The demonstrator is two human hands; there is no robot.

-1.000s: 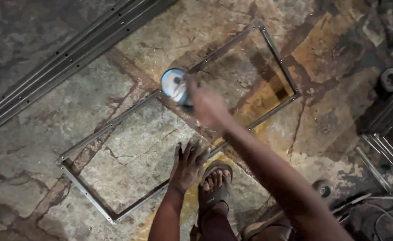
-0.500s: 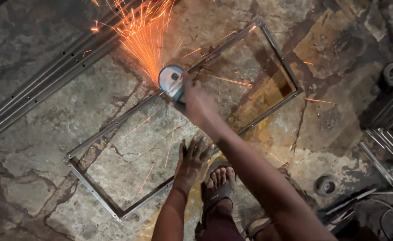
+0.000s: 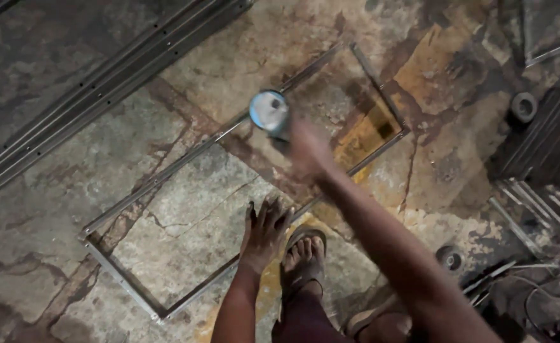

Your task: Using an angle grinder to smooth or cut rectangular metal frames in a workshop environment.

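1. Nearest the camera, a sandalled foot (image 3: 303, 259) stands on the stone floor (image 3: 184, 209), beside the near rail of the metal frame (image 3: 127, 194), likely helping pin it down.
2. Just left of the foot, the left hand (image 3: 264, 234) lies flat with fingers spread wide. It grips nothing; the palm presses on the floor at the frame's near rail, apparently to steady the person and hold the frame in place.
3. Further out, the right hand (image 3: 308, 149) is blurred, but it seems wrapped around the body of an angle grinder (image 3: 271, 113).
4. The grinder's round disc sits over the far rail of the frame, about midway along it, where the tool can reach the metal; I cannot tell whether it touches.
5. Beyond, long steel sections (image 3: 95, 89) lie parallel at the upper left, well apart from the frame.
6. At the far right, 2 small round discs (image 3: 522, 107) and more metal stock rest on the floor.
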